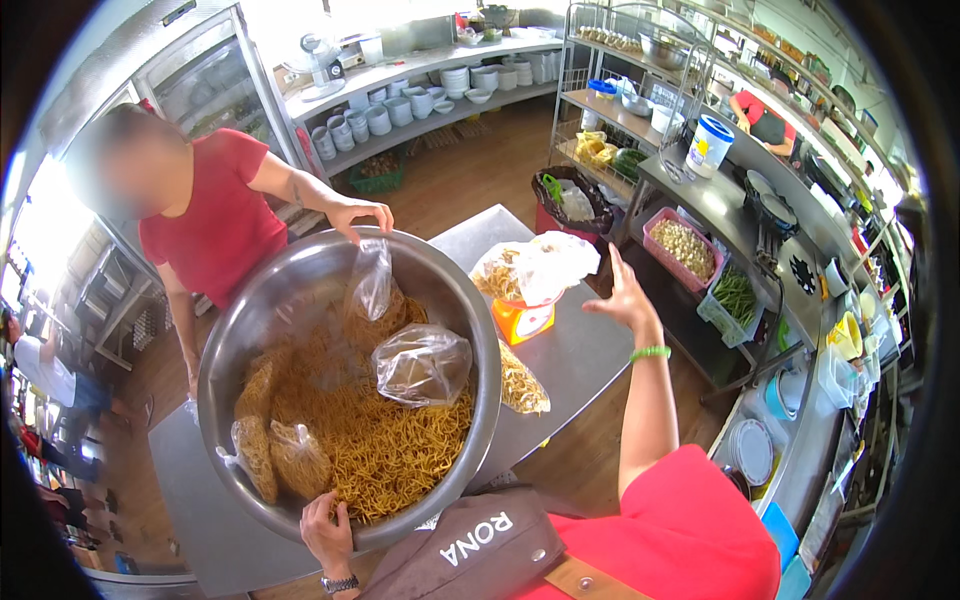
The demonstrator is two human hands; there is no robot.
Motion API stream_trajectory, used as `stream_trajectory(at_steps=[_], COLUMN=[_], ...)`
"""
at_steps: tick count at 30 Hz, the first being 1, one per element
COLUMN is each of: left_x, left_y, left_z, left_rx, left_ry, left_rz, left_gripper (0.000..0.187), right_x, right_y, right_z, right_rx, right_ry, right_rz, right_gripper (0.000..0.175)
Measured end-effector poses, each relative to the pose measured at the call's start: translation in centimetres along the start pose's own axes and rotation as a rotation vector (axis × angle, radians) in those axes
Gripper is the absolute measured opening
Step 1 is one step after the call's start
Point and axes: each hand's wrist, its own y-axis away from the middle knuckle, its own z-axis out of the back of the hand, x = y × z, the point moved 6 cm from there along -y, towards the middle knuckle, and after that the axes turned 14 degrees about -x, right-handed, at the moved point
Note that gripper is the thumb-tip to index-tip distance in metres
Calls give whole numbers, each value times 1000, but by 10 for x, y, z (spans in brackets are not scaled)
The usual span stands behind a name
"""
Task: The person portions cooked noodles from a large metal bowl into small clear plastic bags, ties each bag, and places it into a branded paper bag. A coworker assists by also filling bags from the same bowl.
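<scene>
A large stainless steel basin [491, 360] tilts towards me over the metal table [574, 349]. Loose brown noodles [405, 454] fill its lower side, along with several clear plastic bags [424, 367] of brown food. My left hand [328, 525] grips the near rim, fingers curled inside by the noodles. My right hand [628, 296] is raised, fingers apart and holding nothing, right of an orange dial scale [525, 321]. On the scale rests a plastic bag of noodles [502, 274] with a whitish bag [559, 266]. Another noodle bag [523, 382] lies beside the scale.
Across the basin a person in a red shirt [214, 187] has one hand [365, 217] on its far rim. A lined bin [574, 199] stands behind the table. To the right is a steel counter [720, 199] with crates [682, 247] below. White bowls [397, 112] line the back shelf.
</scene>
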Motion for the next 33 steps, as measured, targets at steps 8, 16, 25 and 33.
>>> stream_trajectory(at_steps=[8, 16, 25, 33], left_x=[-24, -15, -82, -106], left_y=[-13, -1, -36, -48], left_z=[21, 31, 67, 38], left_rx=[-71, -119, -287, 61], left_ry=[85, 102, 806, 678], left_rz=[-42, -2, 79, -8], left_gripper=[16, 20, 46, 23], right_x=[7, 131, 329, 328], right_y=[37, -40, 98, 226], right_z=[-52, -64, -38, -102], right_rx=[-397, -387, 419, 723], right_ry=[89, -549, -888, -842], right_rz=[-17, 238, 639, 532], right_gripper=[129, 16, 14, 19])
